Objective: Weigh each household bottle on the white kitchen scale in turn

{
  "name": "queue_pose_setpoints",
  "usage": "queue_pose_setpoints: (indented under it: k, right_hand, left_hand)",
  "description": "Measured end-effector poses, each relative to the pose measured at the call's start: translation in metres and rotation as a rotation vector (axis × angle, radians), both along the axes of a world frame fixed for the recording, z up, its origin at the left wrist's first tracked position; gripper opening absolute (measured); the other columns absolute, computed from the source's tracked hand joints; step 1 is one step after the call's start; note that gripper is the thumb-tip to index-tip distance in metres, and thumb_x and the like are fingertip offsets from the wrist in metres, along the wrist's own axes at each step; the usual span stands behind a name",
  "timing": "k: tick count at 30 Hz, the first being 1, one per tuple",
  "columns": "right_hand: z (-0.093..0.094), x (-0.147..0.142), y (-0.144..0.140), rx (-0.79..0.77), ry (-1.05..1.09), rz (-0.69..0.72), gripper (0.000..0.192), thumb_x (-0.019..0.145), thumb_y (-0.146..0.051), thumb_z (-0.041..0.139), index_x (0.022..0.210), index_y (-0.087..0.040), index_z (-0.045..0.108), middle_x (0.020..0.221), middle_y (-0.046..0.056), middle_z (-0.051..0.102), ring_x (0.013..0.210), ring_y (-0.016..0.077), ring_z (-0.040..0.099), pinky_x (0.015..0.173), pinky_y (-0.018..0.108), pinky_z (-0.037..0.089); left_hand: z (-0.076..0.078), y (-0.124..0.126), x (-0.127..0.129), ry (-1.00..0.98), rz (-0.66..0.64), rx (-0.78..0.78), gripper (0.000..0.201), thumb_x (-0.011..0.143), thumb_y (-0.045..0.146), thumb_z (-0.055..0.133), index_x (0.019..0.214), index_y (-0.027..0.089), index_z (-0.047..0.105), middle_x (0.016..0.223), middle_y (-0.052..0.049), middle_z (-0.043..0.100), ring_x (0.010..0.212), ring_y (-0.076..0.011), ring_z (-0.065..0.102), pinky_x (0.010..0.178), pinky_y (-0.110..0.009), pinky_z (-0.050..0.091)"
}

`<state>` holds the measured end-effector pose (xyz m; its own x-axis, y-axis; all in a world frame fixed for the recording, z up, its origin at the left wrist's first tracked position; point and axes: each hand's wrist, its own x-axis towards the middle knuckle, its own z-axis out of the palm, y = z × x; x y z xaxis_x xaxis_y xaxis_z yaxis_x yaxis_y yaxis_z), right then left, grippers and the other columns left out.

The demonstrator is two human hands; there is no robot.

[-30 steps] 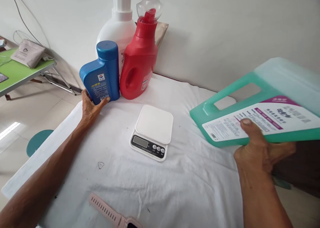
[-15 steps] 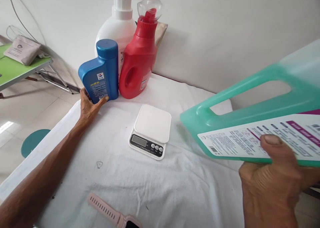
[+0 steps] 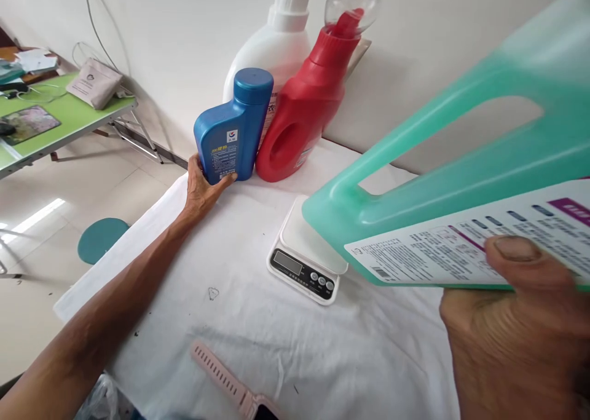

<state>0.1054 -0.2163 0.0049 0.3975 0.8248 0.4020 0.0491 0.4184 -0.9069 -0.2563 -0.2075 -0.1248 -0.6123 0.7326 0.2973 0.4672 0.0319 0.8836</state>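
My left hand (image 3: 205, 189) is wrapped around the lower part of a blue bottle (image 3: 235, 131), which stands upright at the back left of the white-covered table. My right hand (image 3: 520, 321) grips a large jug of green liquid (image 3: 415, 180), tilted on its side in the air, its thumb pressed on the label. The jug's bottom end hangs over the right part of a white digital scale (image 3: 306, 241) and hides some of its platform. Whether jug and scale touch I cannot tell. A red detergent bottle (image 3: 302, 115) leans close beside the blue bottle.
Behind them a big white bottle (image 3: 262, 54) stands by the wall. A pink-strapped watch (image 3: 225, 377) lies at the table's front. On the left are a green folding table (image 3: 59, 125) with a beige pouch (image 3: 94, 83) on it and a teal stool (image 3: 102, 240).
The jug has moved left, from beside the scale to over its platform. The view has swung left, showing more of the green table. My left hand stays on the blue bottle.
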Motion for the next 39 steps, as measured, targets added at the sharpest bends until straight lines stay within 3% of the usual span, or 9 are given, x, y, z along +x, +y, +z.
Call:
queue_pose_setpoints:
  k: [3, 6, 15, 20, 22, 26, 31, 34, 39]
  right_hand:
    - [-0.005, -0.012, 0.006, 0.059, -0.054, 0.158, 0.053, 0.054, -0.035, 0.088, 0.105, -0.033, 0.075, 0.131, 0.0, 0.067, 0.131, 0.0424, 0.063, 0.097, 0.073, 0.061]
    - [-0.013, -0.018, 0.009, 0.105, -0.06, 0.127, 0.036, 0.054, -0.031, 0.089, 0.088, -0.029, 0.076, 0.122, 0.0, 0.071, 0.129, 0.0401, 0.065, 0.102, 0.07, 0.061]
    - [-0.03, -0.02, 0.013, 0.073, 0.028, 0.152, 0.032, 0.053, -0.025, 0.092, 0.078, -0.026, 0.073, 0.11, -0.003, 0.075, 0.122, 0.0354, 0.07, 0.108, 0.065, 0.059]
    - [-0.035, -0.017, 0.014, 0.046, 0.019, 0.156, 0.04, 0.054, -0.031, 0.096, 0.087, -0.026, 0.074, 0.107, -0.003, 0.075, 0.114, 0.0341, 0.073, 0.105, 0.062, 0.061]
    - [-0.034, -0.018, 0.014, 0.056, 0.003, 0.169, 0.048, 0.055, -0.032, 0.097, 0.097, -0.028, 0.074, 0.109, -0.003, 0.075, 0.109, 0.033, 0.075, 0.101, 0.06, 0.063]
    - [-0.031, -0.02, 0.014, 0.08, -0.025, 0.19, 0.061, 0.054, -0.031, 0.096, 0.11, -0.032, 0.07, 0.11, -0.004, 0.074, 0.099, 0.0311, 0.077, 0.09, 0.056, 0.066]
    - [-0.033, -0.016, 0.012, 0.08, -0.061, 0.197, 0.06, 0.054, -0.034, 0.098, 0.106, -0.031, 0.069, 0.102, -0.004, 0.073, 0.096, 0.0301, 0.076, 0.087, 0.054, 0.066]
    - [-0.036, -0.012, 0.012, 0.081, -0.074, 0.217, 0.056, 0.057, -0.032, 0.096, 0.105, -0.031, 0.069, 0.099, -0.004, 0.072, 0.097, 0.0297, 0.075, 0.088, 0.053, 0.064]
    - [-0.04, -0.006, 0.011, 0.079, -0.081, 0.254, 0.052, 0.059, -0.032, 0.097, 0.103, -0.03, 0.068, 0.099, -0.005, 0.071, 0.095, 0.0279, 0.076, 0.089, 0.052, 0.064]
  left_hand:
    - [-0.001, 0.0, 0.0, -0.001, -0.006, -0.001, 0.086, 0.067, 0.055, 0.096, 0.132, 0.023, 0.049, 0.136, -0.013, 0.061, 0.13, -0.0334, 0.062, 0.11, -0.051, 0.054]
    - [-0.001, 0.0, 0.001, -0.007, -0.021, 0.005, 0.083, 0.069, 0.054, 0.095, 0.131, 0.023, 0.049, 0.139, -0.014, 0.06, 0.131, -0.0333, 0.062, 0.111, -0.051, 0.054]
    - [-0.002, -0.001, 0.002, 0.009, 0.0, 0.055, 0.092, 0.071, 0.062, 0.092, 0.141, 0.024, 0.046, 0.143, -0.015, 0.058, 0.132, -0.0338, 0.062, 0.112, -0.053, 0.053]
    - [0.023, -0.02, 0.017, 0.312, 0.142, 0.313, 0.094, 0.088, 0.082, 0.063, 0.155, 0.021, 0.037, 0.158, -0.021, 0.043, 0.147, -0.0377, 0.049, 0.125, -0.062, 0.041]
    - [0.036, -0.031, 0.034, 0.433, 0.12, 0.373, 0.096, 0.088, 0.088, 0.058, 0.156, 0.023, 0.038, 0.163, -0.02, 0.039, 0.155, -0.041, 0.041, 0.126, -0.064, 0.038]
    - [0.045, -0.041, 0.077, 0.427, -0.202, 0.33, 0.087, 0.089, 0.081, 0.063, 0.154, 0.028, 0.042, 0.154, -0.019, 0.052, 0.149, -0.0422, 0.049, 0.118, -0.063, 0.048]
    - [0.032, -0.021, 0.113, 0.279, -0.676, 0.249, 0.078, 0.102, 0.069, 0.057, 0.165, 0.029, 0.033, 0.154, -0.019, 0.058, 0.14, -0.0359, 0.06, 0.117, -0.059, 0.05]
    - [0.027, -0.007, 0.12, 0.245, -0.795, 0.231, 0.075, 0.105, 0.069, 0.05, 0.165, 0.026, 0.036, 0.159, -0.02, 0.056, 0.146, -0.0366, 0.057, 0.121, -0.059, 0.046]
    - [0.026, 0.003, 0.123, 0.245, -0.843, 0.193, 0.07, 0.105, 0.07, 0.05, 0.158, 0.024, 0.046, 0.156, -0.019, 0.06, 0.142, -0.037, 0.06, 0.118, -0.058, 0.047]
